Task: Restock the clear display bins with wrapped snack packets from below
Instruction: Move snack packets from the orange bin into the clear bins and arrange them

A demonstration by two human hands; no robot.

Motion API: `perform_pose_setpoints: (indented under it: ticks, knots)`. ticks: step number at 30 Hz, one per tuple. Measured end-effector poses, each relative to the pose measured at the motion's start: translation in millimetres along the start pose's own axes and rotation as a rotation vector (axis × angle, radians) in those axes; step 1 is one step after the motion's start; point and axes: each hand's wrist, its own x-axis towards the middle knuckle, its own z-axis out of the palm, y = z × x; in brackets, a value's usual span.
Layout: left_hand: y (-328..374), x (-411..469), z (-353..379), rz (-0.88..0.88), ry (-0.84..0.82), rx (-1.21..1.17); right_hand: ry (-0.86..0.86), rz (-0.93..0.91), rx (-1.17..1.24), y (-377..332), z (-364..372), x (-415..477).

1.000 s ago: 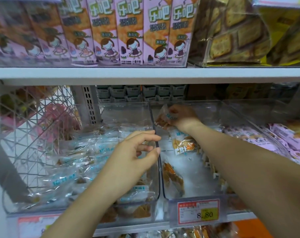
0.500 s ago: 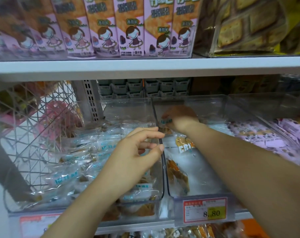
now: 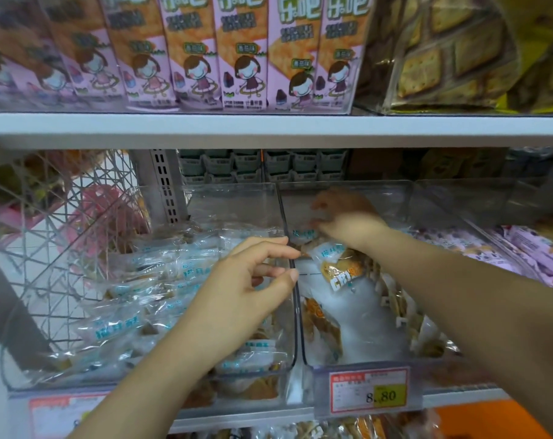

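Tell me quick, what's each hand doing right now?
Left hand: open, fingers loosely curled, holding nothing.
Right hand: blurred over packets in the middle bin; cannot tell.

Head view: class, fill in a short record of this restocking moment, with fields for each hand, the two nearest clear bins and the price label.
Left hand: fingers loosely curled, holding nothing, at the wall between the two bins
Right hand: blurred, deep at the back of the middle bin, over a wrapped packet; grip unclear
Left bin: piled with clear blue-printed packets
Middle bin: sparsely filled, white floor showing
Price label: reads 8.80, on the middle bin's front
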Motion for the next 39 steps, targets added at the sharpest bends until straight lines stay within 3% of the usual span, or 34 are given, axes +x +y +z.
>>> perform_pose_setpoints:
  ticks: [2,4,6,9,12,17,27,33,39]
  knots:
    - [0.6,0.2,0.2,0.004,0.0,0.007,-0.07,-0.082,-0.065,-0.7,-10.1,-14.5]
    - [1.6,0.4,0.6,0.006,0.005,0.004,-0.333,-0.234,-0.249,-7.3,-7.2,-31.4]
    - [2.8,0.0,1.0,0.003,0.003,0.009,-0.485,-0.364,-0.495,-10.7,4.2,-40.5]
    - [3.4,-1.4,0.6,0.005,-0.001,0.026,-0.488,-0.369,-0.675,-6.4,16.9,-36.5]
    - [3.8,-2.4,0.0,0.01,-0.005,0.034,-0.414,-0.285,-0.686,-2.5,26.6,-35.8]
    - [3.0,-1.6,-0.3,0.013,-0.002,0.027,-0.288,-0.047,-0.598,0.0,28.6,-32.8]
    - [2.2,-1.2,-0.1,0.018,0.0,0.03,-0.249,0.0,-0.276,2.5,22.2,-38.3]
    - [2.2,-4.0,0.2,0.028,-0.003,0.059,-0.216,0.334,0.333,-6.3,23.1,-42.8]
    - [0.4,-2.6,-0.3,0.037,-0.007,0.052,-0.243,0.51,0.614,-2.5,41.0,-41.7]
